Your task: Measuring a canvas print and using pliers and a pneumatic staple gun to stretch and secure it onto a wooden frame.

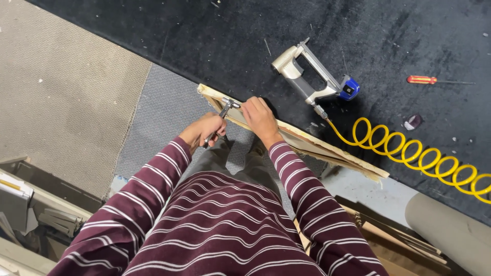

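Pale raw wooden frame (286, 134), shiny metal tool (221, 116), matt black cloth tabletop (179, 36), glossy yellow plastic hose (409, 148).

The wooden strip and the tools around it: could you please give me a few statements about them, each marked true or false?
1. The left hand grips a metal tool whose head meets the wooden strip. True.
2. The right hand rests on the strip. True.
3. The pneumatic stapler is held in a hand. False: it lies on the dark cloth.
4. The coiled hose is blue. False: yellow.
5. A red-handled screwdriver lies right of the stapler. True.
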